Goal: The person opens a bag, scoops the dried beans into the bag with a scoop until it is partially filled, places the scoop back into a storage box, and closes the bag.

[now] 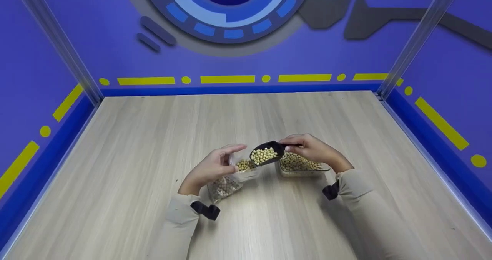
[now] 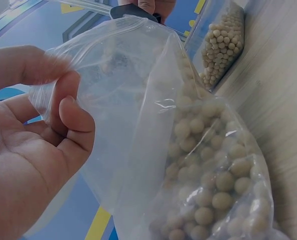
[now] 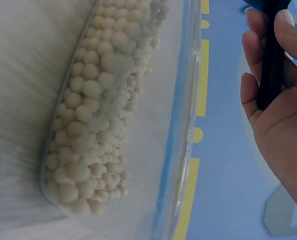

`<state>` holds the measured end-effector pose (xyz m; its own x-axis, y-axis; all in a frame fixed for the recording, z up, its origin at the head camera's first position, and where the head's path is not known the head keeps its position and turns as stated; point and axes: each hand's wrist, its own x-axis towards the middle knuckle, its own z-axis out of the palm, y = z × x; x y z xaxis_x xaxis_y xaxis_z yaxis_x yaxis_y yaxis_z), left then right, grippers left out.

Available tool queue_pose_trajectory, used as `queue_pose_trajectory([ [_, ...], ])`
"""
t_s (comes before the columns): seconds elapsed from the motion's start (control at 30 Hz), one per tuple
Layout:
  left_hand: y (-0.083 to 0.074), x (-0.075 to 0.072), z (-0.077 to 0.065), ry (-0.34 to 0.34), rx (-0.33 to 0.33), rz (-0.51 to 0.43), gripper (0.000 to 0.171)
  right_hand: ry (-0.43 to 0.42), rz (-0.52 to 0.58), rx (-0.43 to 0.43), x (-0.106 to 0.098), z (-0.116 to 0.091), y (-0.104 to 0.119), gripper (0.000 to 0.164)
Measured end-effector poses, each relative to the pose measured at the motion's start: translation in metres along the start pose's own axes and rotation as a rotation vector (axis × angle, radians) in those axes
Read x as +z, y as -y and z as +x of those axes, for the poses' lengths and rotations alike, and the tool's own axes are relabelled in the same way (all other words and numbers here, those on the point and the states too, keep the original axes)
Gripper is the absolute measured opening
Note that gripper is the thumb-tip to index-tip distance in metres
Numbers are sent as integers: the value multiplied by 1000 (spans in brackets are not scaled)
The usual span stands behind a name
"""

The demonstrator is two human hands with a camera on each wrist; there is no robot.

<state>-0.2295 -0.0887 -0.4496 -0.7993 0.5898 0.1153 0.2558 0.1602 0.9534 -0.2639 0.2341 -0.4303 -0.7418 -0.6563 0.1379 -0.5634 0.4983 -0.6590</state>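
My right hand (image 1: pixel 309 148) grips the handle of a black scoop (image 1: pixel 283 148), which carries a heap of pale yellow beans (image 1: pixel 264 156). The scoop's front edge is right at the mouth of a clear zip bag (image 1: pixel 225 187). My left hand (image 1: pixel 211 167) pinches the bag's rim and keeps the mouth spread. Through the plastic in the left wrist view, many round beans (image 2: pixel 221 200) fill the lower part of the bag. Below my right hand stands a clear rectangular container (image 1: pixel 301 173) with more beans; in the right wrist view they slope against its wall (image 3: pixel 186 100).
The pale wooden table (image 1: pixel 134 137) runs back to a blue wall (image 1: pixel 230 66) with yellow marks. Side walls (image 1: pixel 442 98) rise along its left and right edges. Black straps (image 1: pixel 205 210) sit at both wrists over beige sleeves (image 1: pixel 177 217).
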Motion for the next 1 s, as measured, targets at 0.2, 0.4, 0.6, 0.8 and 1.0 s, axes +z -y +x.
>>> queue_pose_trajectory([
  [0.2, -1, 1, 1, 0, -2, 0, 65, -1, -73, -12, -3, 2, 6, 31],
  [0.4, -3, 1, 0, 11, 0, -21, 65, 8, -140, -24, -5, 4, 12, 31],
  [0.6, -5, 1, -1, 8, -5, -35, 64, 15, -179, -38, -7, 4, 17, 32],
  [0.8, -5, 1, -1, 11, -8, -21, 65, 16, -215, -70, -9, 6, 20, 31],
  [1.0, -6, 1, -1, 12, -4, -14, 65, 25, -224, -79, -10, 7, 22, 30],
])
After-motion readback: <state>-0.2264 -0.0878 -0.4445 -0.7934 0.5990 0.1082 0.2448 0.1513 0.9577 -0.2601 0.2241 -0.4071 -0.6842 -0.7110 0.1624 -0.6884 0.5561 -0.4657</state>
